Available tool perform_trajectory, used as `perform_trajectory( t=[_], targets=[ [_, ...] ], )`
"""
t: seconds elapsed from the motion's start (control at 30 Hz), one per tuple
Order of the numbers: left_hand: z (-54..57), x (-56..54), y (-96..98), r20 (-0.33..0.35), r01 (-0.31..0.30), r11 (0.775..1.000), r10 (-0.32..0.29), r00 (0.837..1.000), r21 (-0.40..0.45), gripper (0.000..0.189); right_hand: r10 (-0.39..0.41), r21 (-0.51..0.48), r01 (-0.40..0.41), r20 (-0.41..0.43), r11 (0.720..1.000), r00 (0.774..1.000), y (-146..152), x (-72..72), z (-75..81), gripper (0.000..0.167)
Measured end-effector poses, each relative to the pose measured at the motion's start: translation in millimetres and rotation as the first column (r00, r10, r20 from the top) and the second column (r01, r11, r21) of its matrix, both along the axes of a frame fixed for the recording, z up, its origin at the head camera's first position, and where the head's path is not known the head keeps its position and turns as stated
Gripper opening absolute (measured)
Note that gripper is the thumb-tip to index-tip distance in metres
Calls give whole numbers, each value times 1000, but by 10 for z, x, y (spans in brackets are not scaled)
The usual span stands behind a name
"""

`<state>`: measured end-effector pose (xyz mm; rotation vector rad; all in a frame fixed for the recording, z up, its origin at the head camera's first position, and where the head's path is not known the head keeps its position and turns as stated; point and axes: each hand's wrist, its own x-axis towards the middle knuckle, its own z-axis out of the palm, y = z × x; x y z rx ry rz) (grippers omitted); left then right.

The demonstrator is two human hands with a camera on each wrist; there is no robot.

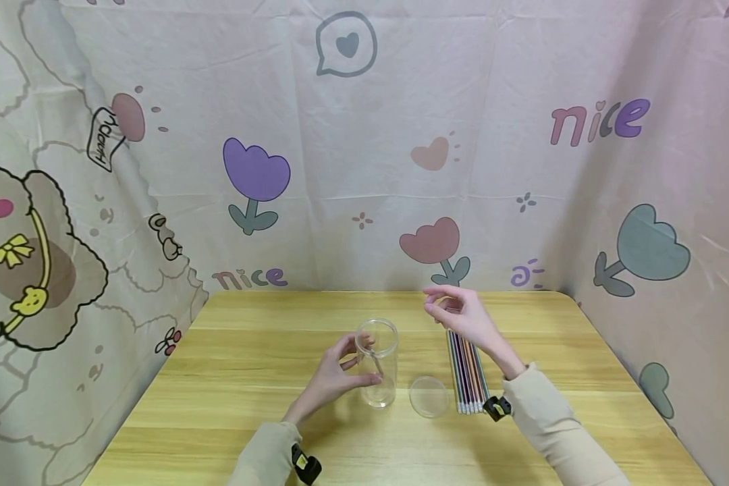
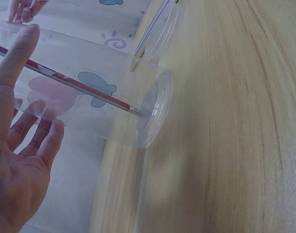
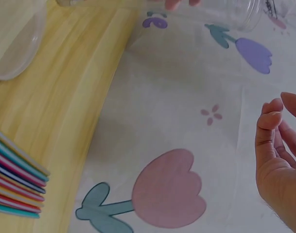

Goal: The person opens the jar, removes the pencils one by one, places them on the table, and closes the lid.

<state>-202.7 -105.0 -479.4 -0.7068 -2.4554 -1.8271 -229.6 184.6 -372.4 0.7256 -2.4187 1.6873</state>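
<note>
A tall clear jar (image 1: pixel 381 378) stands upright on the table, its top uncovered. My left hand (image 1: pixel 338 371) holds it round the side, thumb near and fingers beyond. Inside the jar leans one red striped pencil (image 2: pixel 79 86), its metal-banded end down at the base. My right hand (image 1: pixel 462 317) hovers over the far ends of a row of coloured pencils (image 1: pixel 469 374). In the right wrist view its fingers are loosely bent, with nothing between thumb and fingertips. Several pencil tips (image 3: pixel 38 191) show there, lying side by side.
Between jar and pencils a round clear lid (image 1: pixel 428 398) lies flat on the wooden table (image 1: pixel 249 378). A printed cloth (image 1: pixel 352 169) hangs behind the table's far edge and along both sides. Each wrist wears a small black camera (image 1: pixel 306 464).
</note>
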Motion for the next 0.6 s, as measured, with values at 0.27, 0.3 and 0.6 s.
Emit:
perform_trajectory(
  t=[0.27, 0.3, 0.6],
  targets=[
    [-3, -9, 5, 26, -3, 1000, 4, 1000, -4, 78, 80, 40, -78, -38, 996, 996, -138, 35, 62, 30],
    [-3, -10, 6, 26, -4, 1000, 4, 1000, -5, 79, 89, 41, -87, -41, 995, 995, -156, 36, 65, 30],
    [-1, -13, 2, 32, -4, 1000, 4, 999, -13, 80, 139, 113, -132, -54, 985, 989, -336, 39, 107, 23]
  ],
)
